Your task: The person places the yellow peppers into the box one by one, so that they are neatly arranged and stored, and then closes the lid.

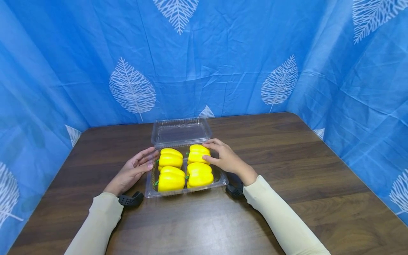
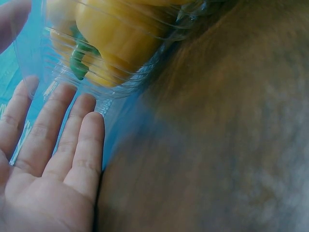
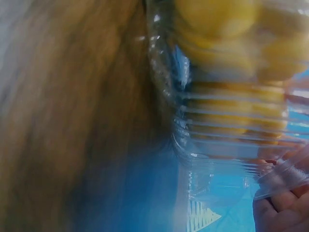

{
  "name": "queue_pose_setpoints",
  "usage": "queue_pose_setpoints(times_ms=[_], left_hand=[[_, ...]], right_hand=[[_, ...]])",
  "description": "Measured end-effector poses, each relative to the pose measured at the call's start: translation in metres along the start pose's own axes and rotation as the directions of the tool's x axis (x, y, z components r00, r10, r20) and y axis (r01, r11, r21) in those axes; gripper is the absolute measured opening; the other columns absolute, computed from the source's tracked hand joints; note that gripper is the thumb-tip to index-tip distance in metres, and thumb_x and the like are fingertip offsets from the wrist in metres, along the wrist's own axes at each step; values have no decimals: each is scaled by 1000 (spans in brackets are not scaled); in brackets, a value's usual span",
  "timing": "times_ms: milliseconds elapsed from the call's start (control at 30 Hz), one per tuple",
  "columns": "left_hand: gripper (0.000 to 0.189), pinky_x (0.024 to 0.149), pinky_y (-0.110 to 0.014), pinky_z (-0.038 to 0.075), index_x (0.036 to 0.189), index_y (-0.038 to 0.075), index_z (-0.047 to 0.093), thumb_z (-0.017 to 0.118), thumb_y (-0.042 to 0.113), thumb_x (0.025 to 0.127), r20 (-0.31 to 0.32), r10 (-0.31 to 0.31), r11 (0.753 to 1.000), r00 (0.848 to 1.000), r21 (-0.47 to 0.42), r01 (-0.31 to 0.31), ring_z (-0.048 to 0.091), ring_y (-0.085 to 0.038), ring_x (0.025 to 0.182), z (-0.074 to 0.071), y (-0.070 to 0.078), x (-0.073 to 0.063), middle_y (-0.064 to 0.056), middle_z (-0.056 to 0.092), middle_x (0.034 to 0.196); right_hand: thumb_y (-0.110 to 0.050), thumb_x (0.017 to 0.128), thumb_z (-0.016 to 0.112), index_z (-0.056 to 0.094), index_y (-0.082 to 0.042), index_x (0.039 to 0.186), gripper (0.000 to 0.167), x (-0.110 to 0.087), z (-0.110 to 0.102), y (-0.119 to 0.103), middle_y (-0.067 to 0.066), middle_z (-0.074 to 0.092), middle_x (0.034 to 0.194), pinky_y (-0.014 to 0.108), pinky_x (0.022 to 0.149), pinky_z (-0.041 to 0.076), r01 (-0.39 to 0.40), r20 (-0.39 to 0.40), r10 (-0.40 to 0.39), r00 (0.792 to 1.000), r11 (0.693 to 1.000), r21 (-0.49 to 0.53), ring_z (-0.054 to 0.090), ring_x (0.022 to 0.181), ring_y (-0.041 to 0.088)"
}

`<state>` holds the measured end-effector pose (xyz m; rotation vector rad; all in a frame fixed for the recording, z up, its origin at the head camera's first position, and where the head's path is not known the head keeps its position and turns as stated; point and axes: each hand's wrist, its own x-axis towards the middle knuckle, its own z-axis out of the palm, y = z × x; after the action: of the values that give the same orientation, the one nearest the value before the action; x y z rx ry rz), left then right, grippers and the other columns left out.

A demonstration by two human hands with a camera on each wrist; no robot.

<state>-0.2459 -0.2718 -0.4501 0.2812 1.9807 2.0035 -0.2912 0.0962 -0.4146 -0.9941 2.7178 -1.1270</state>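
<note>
In the head view, a clear plastic clamshell box point(image 1: 188, 193) lies on the table with its lid point(image 1: 181, 131) folded back. Several yellow bell peppers point(image 1: 171, 179) sit in its base in two columns. My right hand point(image 1: 227, 158) reaches over the box's right edge and holds the back right bell pepper point(image 1: 198, 154) between thumb and fingers. Part of that grip is hidden by the hand. At the left rim is my left hand point(image 1: 134, 170), and in the left wrist view its fingers point(image 2: 43, 130) stretch out nearly straight against the box's edge, beside a green stem point(image 2: 79, 60).
The box stands on a dark brown wooden table point(image 1: 287, 170). Behind and at both sides hangs a blue curtain point(image 1: 223, 46) with white leaf prints. A black wrist band point(image 1: 131, 199) circles the left wrist, and another band point(image 1: 234, 187) the right.
</note>
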Motion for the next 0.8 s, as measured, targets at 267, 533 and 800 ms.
queue_pose_setpoints(times_ms=[267,533,800], left_hand=[[73,111,-17,46,172,4,21,60,13,111,-7,1,1000,1000,2,-1,50,-3,140,1,-1,-2,-23,26,176],[73,111,-17,46,172,5,22,61,13,111,-15,2,1000,1000,6,-2,49,-5,142,2,-2,-1,-23,26,176],[73,111,-17,46,171,3,21,60,13,111,-10,13,1000,1000,8,-13,49,-4,142,2,-2,-2,-24,25,176]], right_hand=[[-15,101,77,64,5,146,51,-1,4,5,22,60,145,59,114,50,12,-56,-8,998,998,60,55,137,43],[-5,98,77,71,4,136,40,-1,5,9,22,67,136,61,113,49,84,-159,-57,986,982,167,61,131,42],[5,100,70,71,12,127,28,-1,4,18,27,67,127,43,113,53,96,-295,11,956,934,344,65,121,41]])
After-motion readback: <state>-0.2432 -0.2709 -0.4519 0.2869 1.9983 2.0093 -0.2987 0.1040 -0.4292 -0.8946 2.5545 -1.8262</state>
